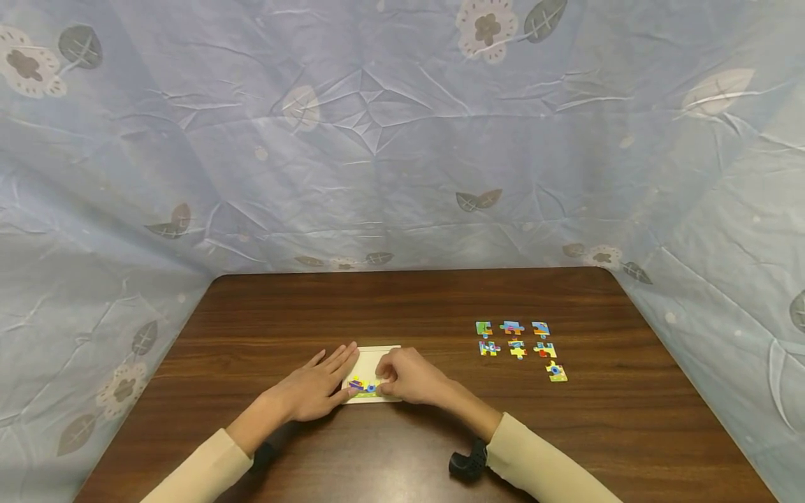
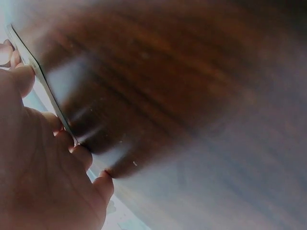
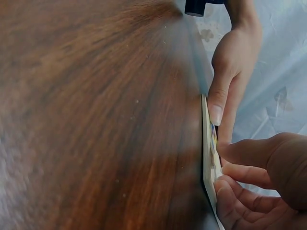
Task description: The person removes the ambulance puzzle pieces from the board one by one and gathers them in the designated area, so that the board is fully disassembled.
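A small white puzzle tray (image 1: 372, 354) lies on the table between the hands. Along its near edge sit colourful jigsaw pieces, one purple and yellow (image 1: 356, 384) and one with a blue round shape (image 1: 371, 388). My left hand (image 1: 317, 388) spreads flat over the tray's left side, its thumb by the purple piece. With fingers bent, my right hand (image 1: 411, 376) pinches at the blue-shape piece near the tray's near right part. From the right wrist view, the right thumb (image 3: 244, 152) and fingers come close together over the tray's edge (image 3: 206, 139), partly hiding the piece.
Several loose jigsaw pieces (image 1: 512, 327) lie in rows on the right of the brown wooden table (image 1: 283, 314), one lower piece (image 1: 556, 372) nearest the front. A black strap device (image 1: 468, 464) shows under the right wrist. A patterned grey-blue cloth (image 1: 377, 175) surrounds the table.
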{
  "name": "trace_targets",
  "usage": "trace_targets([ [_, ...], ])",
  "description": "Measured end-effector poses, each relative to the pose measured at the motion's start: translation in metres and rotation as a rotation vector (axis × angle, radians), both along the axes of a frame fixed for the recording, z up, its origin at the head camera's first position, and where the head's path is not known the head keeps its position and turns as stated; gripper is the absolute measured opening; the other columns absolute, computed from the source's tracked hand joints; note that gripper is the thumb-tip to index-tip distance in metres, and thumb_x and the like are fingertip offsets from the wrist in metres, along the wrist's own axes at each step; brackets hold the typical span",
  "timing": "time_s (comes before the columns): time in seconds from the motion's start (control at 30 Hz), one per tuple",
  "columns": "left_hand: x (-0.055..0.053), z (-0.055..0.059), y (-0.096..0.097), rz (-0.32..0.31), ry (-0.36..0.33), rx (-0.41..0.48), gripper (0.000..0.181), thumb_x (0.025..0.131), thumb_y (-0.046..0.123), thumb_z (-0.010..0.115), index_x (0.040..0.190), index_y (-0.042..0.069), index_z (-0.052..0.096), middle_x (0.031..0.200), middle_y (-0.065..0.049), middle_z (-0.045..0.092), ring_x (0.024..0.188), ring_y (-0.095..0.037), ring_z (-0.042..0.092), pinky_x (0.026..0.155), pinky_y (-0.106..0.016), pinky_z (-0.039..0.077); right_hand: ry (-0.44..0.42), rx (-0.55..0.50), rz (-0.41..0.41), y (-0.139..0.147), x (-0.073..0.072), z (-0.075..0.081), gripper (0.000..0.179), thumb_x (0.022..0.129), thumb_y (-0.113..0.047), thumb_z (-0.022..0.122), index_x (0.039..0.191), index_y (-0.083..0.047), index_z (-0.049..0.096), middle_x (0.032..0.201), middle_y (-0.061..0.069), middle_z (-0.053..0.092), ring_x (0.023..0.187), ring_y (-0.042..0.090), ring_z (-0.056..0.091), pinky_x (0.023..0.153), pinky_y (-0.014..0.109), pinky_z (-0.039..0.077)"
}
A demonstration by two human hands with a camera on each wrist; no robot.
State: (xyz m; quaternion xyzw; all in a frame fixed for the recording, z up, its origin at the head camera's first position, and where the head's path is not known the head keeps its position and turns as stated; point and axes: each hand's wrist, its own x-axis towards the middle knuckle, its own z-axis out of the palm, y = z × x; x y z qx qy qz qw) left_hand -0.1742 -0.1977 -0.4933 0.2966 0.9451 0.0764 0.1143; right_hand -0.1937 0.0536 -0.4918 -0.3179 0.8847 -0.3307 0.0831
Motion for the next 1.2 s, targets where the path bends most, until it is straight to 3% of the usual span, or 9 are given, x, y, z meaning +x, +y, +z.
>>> trace_targets([
  [0.5,0.0023,-0.0027,0.0005,-0.004,0.03,-0.01,0.077,0.111,0.055,0.039,0.168,0.006,0.021,0.178,-0.012,0.017,0.165,-0.033,0.019,0.133,-0.06,0.018,-0.015,0.057,0.003,-0.0008,0.0009,0.0008,0.016,0.087,-0.014,0.086,0.099,-0.005,0.079,0.092,0.002,0.075,0.075,-0.001,0.059,0.069,0.014,0.053],
  [0.97,0.0015,-0.0023,0.0011,0.0,0.013,-0.045,0.077,0.112,0.057,0.036,0.169,0.009,0.018,0.179,-0.01,0.014,0.166,-0.029,0.016,0.135,-0.056,0.017,-0.033,0.079,-0.002,-0.0056,-0.0006,0.0023,0.014,0.086,-0.011,0.086,0.094,-0.004,0.078,0.083,0.002,0.072,0.07,0.0,0.056,0.064,0.015,0.051],
  [1.2,0.0021,-0.0019,0.0008,0.0,0.011,-0.035,0.077,0.111,0.055,0.039,0.169,0.007,0.02,0.178,-0.011,0.015,0.166,-0.031,0.017,0.134,-0.058,0.017,-0.028,0.109,-0.011,-0.006,0.001,0.0026,0.015,0.086,-0.013,0.086,0.096,-0.005,0.078,0.089,0.002,0.072,0.073,0.002,0.057,0.067,0.015,0.051],
])
